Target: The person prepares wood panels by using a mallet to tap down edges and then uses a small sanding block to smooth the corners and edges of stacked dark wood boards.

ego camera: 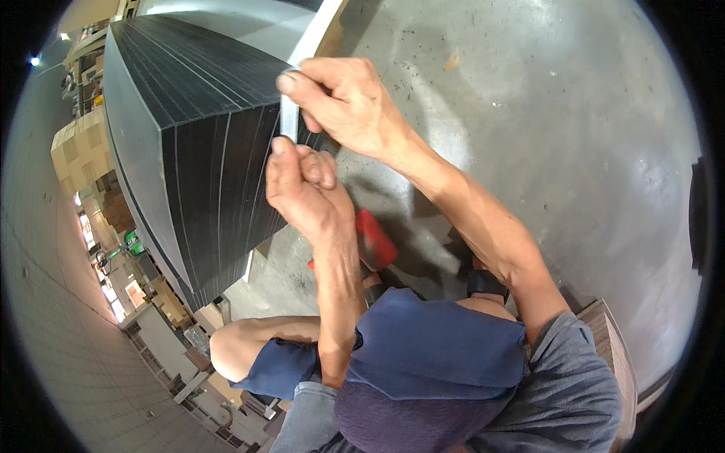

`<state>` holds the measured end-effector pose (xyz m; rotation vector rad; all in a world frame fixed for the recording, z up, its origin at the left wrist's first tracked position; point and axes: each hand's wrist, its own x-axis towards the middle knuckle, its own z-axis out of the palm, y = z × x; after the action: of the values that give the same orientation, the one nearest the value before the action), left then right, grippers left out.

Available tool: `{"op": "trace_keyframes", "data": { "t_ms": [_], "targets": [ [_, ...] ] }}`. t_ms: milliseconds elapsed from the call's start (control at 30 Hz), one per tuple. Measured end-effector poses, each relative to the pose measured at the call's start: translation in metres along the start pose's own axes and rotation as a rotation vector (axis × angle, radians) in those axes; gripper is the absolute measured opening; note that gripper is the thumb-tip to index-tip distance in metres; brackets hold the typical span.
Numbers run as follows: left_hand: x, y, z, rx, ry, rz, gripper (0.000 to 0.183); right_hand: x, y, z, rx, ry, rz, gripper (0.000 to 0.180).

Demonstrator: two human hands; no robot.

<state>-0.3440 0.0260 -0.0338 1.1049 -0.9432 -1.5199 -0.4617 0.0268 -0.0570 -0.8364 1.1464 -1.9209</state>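
A pale, flat, narrow strip [289, 119] stretches between my two hands. My right hand [345, 102] pinches its upper end between thumb and bent fingers. Below it, my left hand [306, 189] grips the lower end with thumb and forefinger. Both hands are at the near corner of a tall stack of dark-edged panels [212, 164], with thin light lines between the layers. The strip overlaps the stack's edge in view; whether it touches the panels I cannot tell. My fingers hide both of its ends.
A red object [376, 243] is low down beyond my left forearm, partly hidden. Smooth grey concrete floor [544, 141] extends right. A white-topped beam [320, 31] runs past the stack's top. Cardboard boxes [82, 147] stand at left; a wood-grain board [603, 334] is by my right elbow.
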Motion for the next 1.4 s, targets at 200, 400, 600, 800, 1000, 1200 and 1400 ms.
{"op": "trace_keyframes", "data": {
  "t_ms": [200,400,600,800,1000,1200,1400],
  "targets": [
    [0.006,-0.07,-0.027,0.154,0.236,-0.309,0.02,-0.037,0.093,-0.022,-0.028,0.202,0.432,0.04],
    [-0.032,-0.065,-0.038,0.265,0.167,-0.396,0.018,-0.058,0.078,-0.034,-0.061,0.064,0.539,0.038],
    [-0.026,-0.001,0.018,0.211,-0.071,-0.158,0.026,0.005,0.004,-0.03,0.159,-0.1,0.295,0.036],
    [-0.034,0.047,0.043,0.223,-0.132,0.175,0.034,0.041,-0.058,0.013,0.112,-0.259,0.057,0.04],
    [-0.035,0.066,0.053,0.056,-0.13,0.29,0.033,0.055,-0.08,0.028,-0.028,-0.305,-0.052,0.038],
    [-0.028,0.05,0.047,-0.1,-0.125,0.043,0.031,0.06,-0.041,0.022,-0.173,-0.312,-0.041,0.044],
    [-0.04,0.039,0.045,0.012,-0.069,0.195,0.033,0.047,-0.048,0.02,-0.121,-0.32,-0.075,0.042]
  ]
}}
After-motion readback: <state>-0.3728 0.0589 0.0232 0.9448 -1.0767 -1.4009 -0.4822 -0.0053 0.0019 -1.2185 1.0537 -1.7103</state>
